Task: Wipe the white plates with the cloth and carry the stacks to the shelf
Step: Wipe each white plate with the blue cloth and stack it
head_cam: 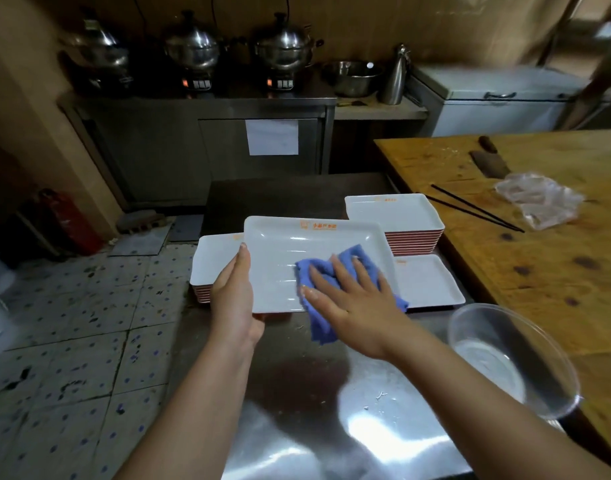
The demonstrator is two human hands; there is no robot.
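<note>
A person wipes a white plate (297, 251) with a blue cloth (331, 271) over a steel table (297, 393).

The left hand (233, 296) grips the plate's left rim, thumb along the edge and the fingers hidden beneath it, holding it above the table. The right hand (352, 299) lies flat with fingers spread, pressing the cloth onto the plate's right half; one end of the cloth hangs over the near rim. Behind the held plate sit three stacks of plates: a left stack (210, 261), a tall back stack (397, 216) with red undersides, and a low right stack (428, 282). A clear bowl (511, 362) stands near the right forearm, beside a wooden table (556, 271) carrying chopsticks (477, 207) and a cleaver (489, 162).
</note>
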